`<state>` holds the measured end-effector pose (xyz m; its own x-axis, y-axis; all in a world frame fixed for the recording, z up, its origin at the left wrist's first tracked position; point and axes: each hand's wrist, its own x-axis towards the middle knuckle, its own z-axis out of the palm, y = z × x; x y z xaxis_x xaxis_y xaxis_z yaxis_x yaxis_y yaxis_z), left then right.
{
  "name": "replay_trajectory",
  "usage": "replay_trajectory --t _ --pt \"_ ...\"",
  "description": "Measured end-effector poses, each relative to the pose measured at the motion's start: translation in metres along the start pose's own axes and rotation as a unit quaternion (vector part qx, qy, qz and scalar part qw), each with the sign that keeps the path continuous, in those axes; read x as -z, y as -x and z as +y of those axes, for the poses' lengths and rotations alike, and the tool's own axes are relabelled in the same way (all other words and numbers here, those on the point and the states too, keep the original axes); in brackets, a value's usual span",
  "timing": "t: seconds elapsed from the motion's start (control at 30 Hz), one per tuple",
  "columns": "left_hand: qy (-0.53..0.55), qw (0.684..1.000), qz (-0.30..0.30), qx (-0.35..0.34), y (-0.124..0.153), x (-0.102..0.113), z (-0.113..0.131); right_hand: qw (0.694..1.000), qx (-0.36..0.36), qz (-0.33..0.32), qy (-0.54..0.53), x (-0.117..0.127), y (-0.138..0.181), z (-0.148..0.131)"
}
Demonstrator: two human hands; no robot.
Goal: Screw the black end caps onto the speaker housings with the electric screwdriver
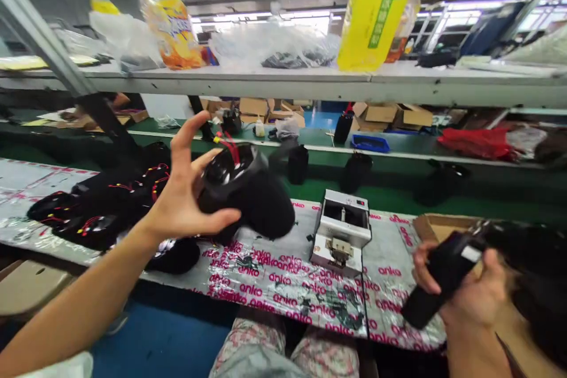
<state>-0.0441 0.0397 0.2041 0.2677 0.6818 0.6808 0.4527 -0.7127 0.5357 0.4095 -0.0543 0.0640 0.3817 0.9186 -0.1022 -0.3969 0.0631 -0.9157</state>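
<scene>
Right hand (469, 292) low at right edge, grip closed round black handheld tool (436, 280). Tool's long axis slants down-left; upper end lost in dark blur. Left hand (186, 201) high over worktop (274, 274), thumb and fingers clasping black rounded unit (252, 198) with red wires. Unit lies right of palm, well apart from tool. White box machine (341, 230) between hands. Pile of like units (101, 207) at left. Beyond: green belt (398, 196), shelf (283, 85), bottles (376, 12).

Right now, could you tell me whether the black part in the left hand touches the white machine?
Apart. The head view shows printed table cover between the black part and the white machine.
</scene>
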Motion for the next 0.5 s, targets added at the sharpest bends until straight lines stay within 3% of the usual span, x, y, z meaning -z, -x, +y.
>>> replay_trajectory --t 0.07,0.13,0.27,0.37,0.5 --pt "0.069 0.996 -0.039 0.038 0.046 -0.014 0.002 0.998 0.060 -0.016 -0.010 -0.020 0.005 -0.023" --pt "0.125 0.986 -0.080 0.082 0.093 -0.037 -0.006 0.978 0.175 -0.112 -0.023 -0.046 0.013 -0.036" --pt "0.180 0.961 -0.173 0.118 0.160 -0.092 -0.031 0.949 0.259 -0.169 -0.052 -0.101 0.024 -0.027" --pt "0.227 0.934 -0.232 0.147 0.172 -0.122 -0.045 0.935 0.307 -0.176 -0.022 -0.124 0.018 0.000" --pt "0.320 0.886 -0.276 0.191 0.167 -0.139 -0.052 0.938 0.300 -0.171 0.000 -0.131 0.004 0.034"
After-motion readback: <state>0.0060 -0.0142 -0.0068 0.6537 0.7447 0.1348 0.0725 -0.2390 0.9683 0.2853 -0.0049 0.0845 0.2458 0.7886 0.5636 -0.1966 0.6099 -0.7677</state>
